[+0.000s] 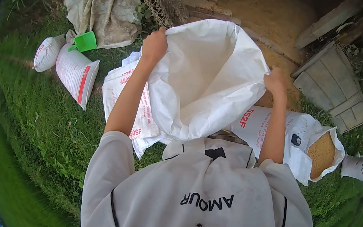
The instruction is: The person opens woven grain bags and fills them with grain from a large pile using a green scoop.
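Note:
A large white woven sack [210, 125] is held up in front of my chest with its mouth spread wide. My left hand [155, 46] is closed on the left part of its rim. On the opposite side, my right hand [276, 83] grips the rim in a fist. The pale inside of the sack shows, and no contents are visible there; its bottom is hidden. Flat printed sacks [114, 89] lie in a stack below my left forearm. Under my right forearm is a white sack marked 552F [255, 120].
An open sack of yellowish grain or feed [323, 153] lies right, with a small dark object [296, 140] beside it. Left on the grass are a filled sack [73, 69], a smaller sack [47, 53] and a green scoop [85, 42]. A grey panel [331, 84] leans at the right.

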A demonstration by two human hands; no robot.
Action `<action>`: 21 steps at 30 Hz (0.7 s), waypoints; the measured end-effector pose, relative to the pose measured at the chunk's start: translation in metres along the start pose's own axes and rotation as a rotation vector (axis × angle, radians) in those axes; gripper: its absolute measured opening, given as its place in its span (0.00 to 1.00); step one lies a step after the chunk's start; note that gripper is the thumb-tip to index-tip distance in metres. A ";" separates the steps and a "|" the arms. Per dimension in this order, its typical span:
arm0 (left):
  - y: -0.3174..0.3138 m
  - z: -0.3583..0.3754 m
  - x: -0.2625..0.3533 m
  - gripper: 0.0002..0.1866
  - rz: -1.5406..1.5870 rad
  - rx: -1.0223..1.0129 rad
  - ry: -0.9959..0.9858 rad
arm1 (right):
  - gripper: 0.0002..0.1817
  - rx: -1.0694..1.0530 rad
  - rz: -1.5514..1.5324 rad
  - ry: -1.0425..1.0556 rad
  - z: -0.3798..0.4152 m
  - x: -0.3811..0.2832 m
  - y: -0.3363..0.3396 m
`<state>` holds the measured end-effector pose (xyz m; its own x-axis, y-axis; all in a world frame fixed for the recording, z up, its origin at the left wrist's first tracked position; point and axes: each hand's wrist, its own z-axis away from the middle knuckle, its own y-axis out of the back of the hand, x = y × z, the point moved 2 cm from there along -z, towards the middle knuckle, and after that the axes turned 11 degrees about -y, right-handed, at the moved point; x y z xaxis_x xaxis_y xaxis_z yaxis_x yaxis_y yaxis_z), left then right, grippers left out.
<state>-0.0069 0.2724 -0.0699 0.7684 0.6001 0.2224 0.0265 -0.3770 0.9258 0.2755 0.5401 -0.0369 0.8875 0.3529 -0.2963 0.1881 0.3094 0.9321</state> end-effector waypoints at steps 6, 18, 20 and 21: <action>0.042 0.055 -0.035 0.06 -0.043 0.021 0.122 | 0.22 0.084 0.162 0.145 0.017 -0.045 0.038; 0.069 0.076 -0.053 0.14 0.072 -0.040 0.177 | 0.20 -0.373 -0.534 0.226 -0.051 -0.069 -0.042; 0.078 0.064 -0.048 0.17 0.120 -0.087 0.072 | 0.22 -0.817 -0.949 0.139 -0.072 -0.058 -0.069; 0.083 0.055 -0.042 0.19 0.151 -0.103 0.013 | 0.24 -0.984 -1.056 0.134 -0.082 -0.054 -0.076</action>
<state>-0.0014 0.1770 -0.0191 0.7501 0.5519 0.3645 -0.1545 -0.3897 0.9079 0.1792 0.5696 -0.1088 0.4647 -0.3577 -0.8100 0.3084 0.9229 -0.2306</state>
